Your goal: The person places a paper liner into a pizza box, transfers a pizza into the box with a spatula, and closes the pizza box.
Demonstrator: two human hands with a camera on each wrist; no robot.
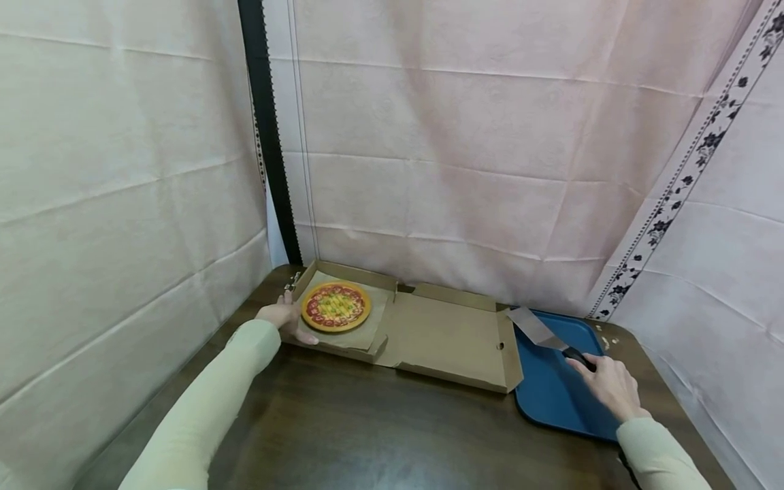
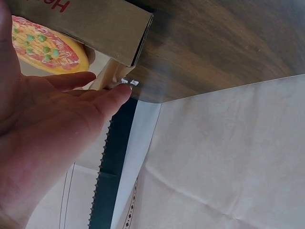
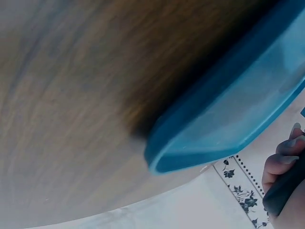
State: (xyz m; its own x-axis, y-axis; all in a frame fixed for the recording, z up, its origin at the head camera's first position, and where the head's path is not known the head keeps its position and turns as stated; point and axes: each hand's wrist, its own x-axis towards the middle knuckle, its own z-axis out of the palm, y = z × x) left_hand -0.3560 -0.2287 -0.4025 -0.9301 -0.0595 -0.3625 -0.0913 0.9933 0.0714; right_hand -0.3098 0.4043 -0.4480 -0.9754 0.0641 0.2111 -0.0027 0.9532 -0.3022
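Pizza (image 1: 336,307): lay on paper (image 1: 377,309) in the opened cardboard box (image 1: 450,340). Left hand (image 1: 283,317): fingers extended, was at the box's left side. Spatula (image 1: 539,331): was gripped by the right hand (image 1: 612,386), blade over the blue tray (image 1: 554,395).

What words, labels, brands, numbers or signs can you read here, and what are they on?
"He": red letters, upside down, on the side of the cardboard box; the rest is cut off by the left wrist picture's edge.
White marks at the table corner: too small to tell whether they are writing.
No other text can be read.
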